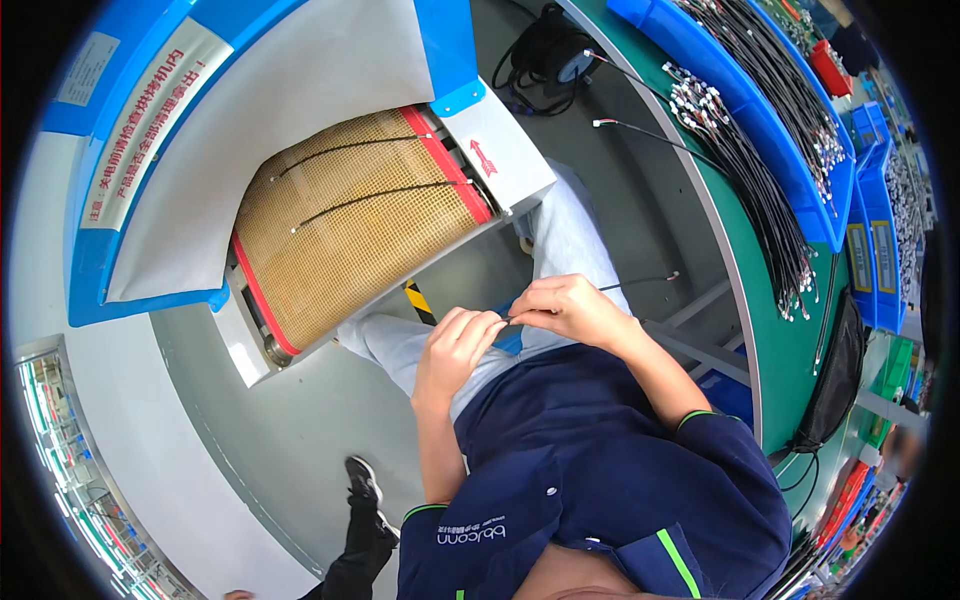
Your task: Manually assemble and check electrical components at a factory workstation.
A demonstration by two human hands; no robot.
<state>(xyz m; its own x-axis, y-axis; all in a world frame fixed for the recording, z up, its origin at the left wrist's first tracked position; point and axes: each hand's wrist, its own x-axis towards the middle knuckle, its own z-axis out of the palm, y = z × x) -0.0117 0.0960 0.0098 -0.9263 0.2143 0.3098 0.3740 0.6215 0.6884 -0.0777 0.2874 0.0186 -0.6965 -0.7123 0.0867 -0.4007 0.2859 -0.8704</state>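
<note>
Over my lap, my left hand (455, 352) and my right hand (580, 312) meet fingertip to fingertip, both pinched closed. Between them they grip a thin black cable (642, 282); its free end, with a small connector, sticks out to the right past my right hand. The fingers hide the other end. Ahead and to the left, two black cables, one farther (345, 150) and one nearer (375, 202), lie apart on a tan mesh conveyor belt (380, 255) with red edges.
A blue and white machine hood (270, 90) rises over the belt. On the right, a green-topped bench (735, 205) carries a bundle of black cables (755, 195) and blue trays (835, 215) of more cables. A cable reel (550, 60) stands beyond the belt. Another person's shoe (363, 480) is at lower left.
</note>
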